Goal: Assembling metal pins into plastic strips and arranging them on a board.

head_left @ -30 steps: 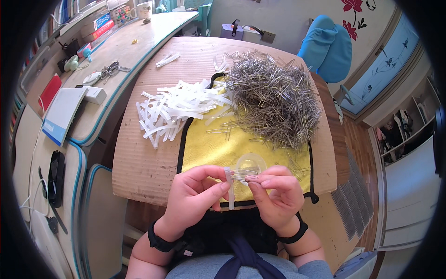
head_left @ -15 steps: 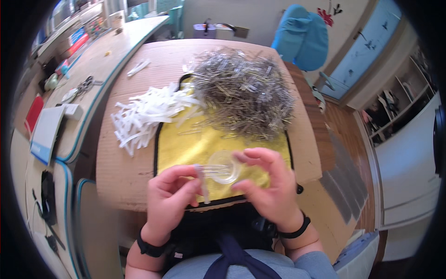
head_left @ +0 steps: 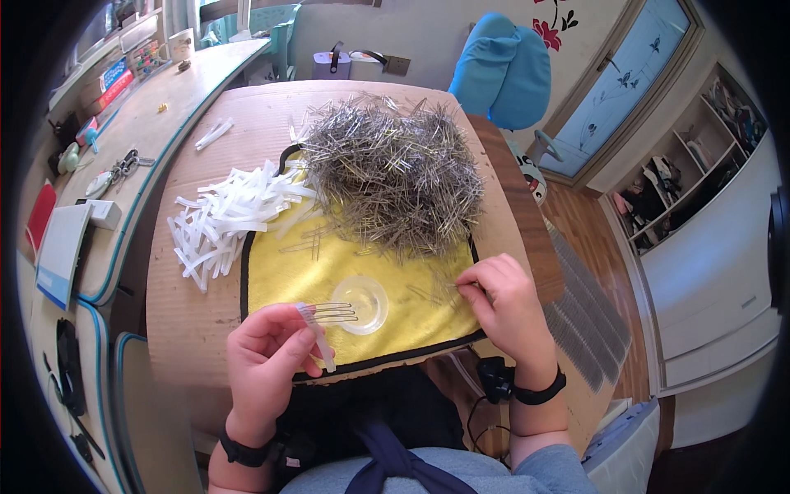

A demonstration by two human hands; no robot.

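Note:
Pinched in my left hand [head_left: 265, 356] is a white plastic strip [head_left: 321, 344], tilted, with several thin U-shaped wire pins [head_left: 336, 308] sticking out of its upper end to the right. They reach over a clear round dish [head_left: 372, 319] on the yellow cloth [head_left: 292, 267]. At the cloth's right side my right hand [head_left: 512, 311] has thumb and forefinger closed on what looks like a thin wire pin [head_left: 451, 285]. A few loose pins lie just left of those fingertips. Beyond rises a large heap of wire pins [head_left: 395, 177].
White plastic strips [head_left: 230, 216] lie piled left of the pins, and a few more strips [head_left: 214, 134] sit farther back. Cardboard [head_left: 185, 329] covers the tabletop. A desk [head_left: 177, 107] with scissors runs along the left; a blue-covered chair [head_left: 502, 70] stands behind at right.
My right hand has moved right, away from the dish and strip, to the cloth's right side, and its fingers have closed. My left hand still holds the strip with pins.

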